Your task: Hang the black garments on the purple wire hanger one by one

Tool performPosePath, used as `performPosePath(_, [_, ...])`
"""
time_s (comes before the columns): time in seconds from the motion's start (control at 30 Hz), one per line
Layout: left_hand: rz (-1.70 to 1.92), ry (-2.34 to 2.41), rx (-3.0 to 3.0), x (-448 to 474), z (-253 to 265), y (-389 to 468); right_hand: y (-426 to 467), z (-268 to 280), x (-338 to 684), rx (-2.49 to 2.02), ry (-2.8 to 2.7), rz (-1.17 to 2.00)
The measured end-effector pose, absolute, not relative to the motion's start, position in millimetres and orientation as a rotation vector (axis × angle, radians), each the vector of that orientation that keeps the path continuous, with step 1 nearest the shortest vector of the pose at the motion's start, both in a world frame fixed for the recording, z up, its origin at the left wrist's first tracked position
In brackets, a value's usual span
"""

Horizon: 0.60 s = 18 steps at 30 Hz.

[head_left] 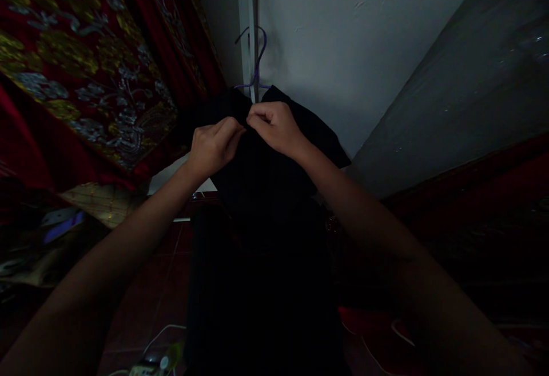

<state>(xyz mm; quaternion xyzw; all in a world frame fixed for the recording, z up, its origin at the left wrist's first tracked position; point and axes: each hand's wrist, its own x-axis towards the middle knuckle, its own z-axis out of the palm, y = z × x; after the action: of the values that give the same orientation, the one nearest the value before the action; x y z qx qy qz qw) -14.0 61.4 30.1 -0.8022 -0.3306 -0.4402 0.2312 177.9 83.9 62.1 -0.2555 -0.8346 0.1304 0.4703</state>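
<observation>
A black garment with short sleeves, perhaps a shirt [266,187], hangs in front of me on a purple wire hanger [259,59]. Both hands are at its neck opening, close together. My left hand [215,144] pinches the dark cloth at the front edge, fingertips pressed together. Just to its right and a little higher, my right hand [275,126] is closed with thumb against fingers on the cloth near the collar. The dark cloth hides detail, so I cannot make out any button between the fingers.
A narrow pale post [253,10] stands behind the hanger against the grey wall [343,33]. Red cloth with gold and silver embroidery [86,50] hangs at the left. On the red tiled floor [158,284] lie a white cable [165,330] and a power strip [143,370].
</observation>
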Motion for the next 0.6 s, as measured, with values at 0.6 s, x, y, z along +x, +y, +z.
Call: performPosePath(0.6, [-0.880, -0.780, -2.257, -7, 52, 81, 98, 59, 172, -0.592, -1.653, 0.374])
